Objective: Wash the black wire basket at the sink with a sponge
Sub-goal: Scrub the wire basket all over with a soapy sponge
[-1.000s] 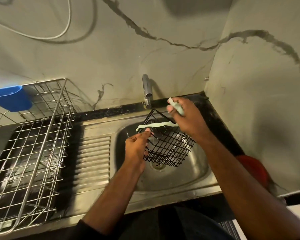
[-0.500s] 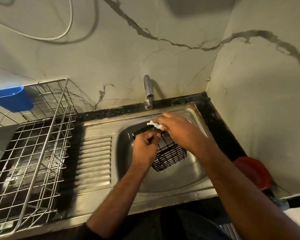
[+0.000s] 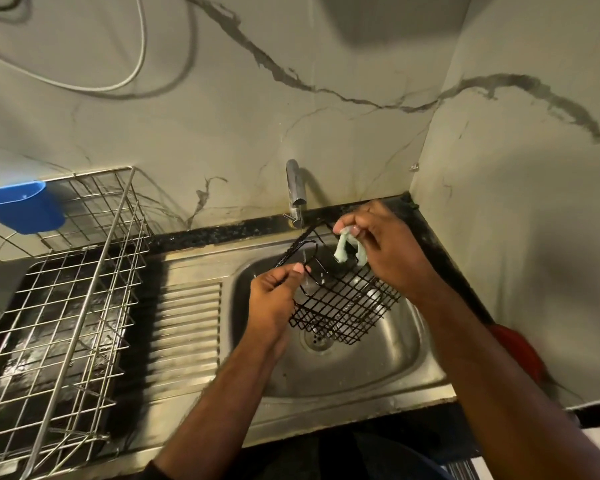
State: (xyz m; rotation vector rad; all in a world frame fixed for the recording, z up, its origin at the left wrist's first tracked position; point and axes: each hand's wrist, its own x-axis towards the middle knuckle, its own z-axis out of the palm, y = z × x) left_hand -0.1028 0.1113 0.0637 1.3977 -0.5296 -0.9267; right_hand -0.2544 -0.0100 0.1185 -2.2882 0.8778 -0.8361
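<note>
A black wire basket hangs tilted over the steel sink, under a thin stream from the tap. My left hand grips the basket's near-left rim wire between thumb and fingers. My right hand is at the basket's far rim and pinches a thin pale green sponge, which droops folded over the rim wire. The drain shows below the basket.
A steel wire dish rack stands on the left of the counter, with a blue plastic holder hooked on its back edge. A ribbed drainboard lies between rack and sink. A red object sits low at the right wall.
My right hand has moved from the basket's near-left rim, close to my left hand, back to the far right rim with the sponge. The basket has tilted open toward me.
</note>
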